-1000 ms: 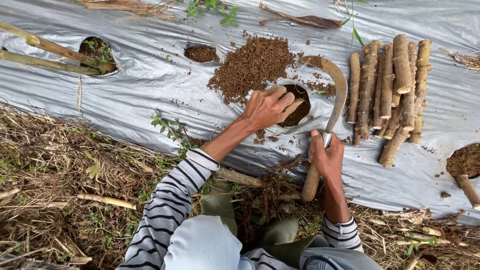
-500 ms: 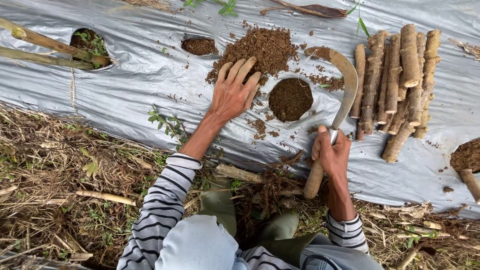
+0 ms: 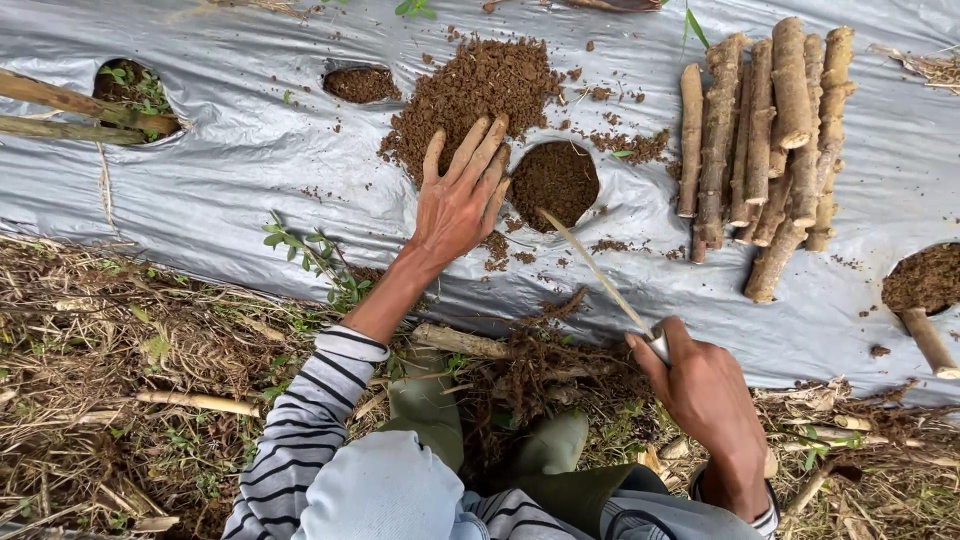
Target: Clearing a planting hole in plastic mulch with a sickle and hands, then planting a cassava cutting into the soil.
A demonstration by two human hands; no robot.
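The left hand [image 3: 462, 200] is lying flat and spread on the plastic sheet [image 3: 230, 170], beside the soil-filled hole [image 3: 553, 182]; the right hand [image 3: 705, 400] is gripping a knife [image 3: 600, 280], its blade angling toward that hole.

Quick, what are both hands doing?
Left hand: open, flat on the soil pile.
Right hand: closed around a knife.
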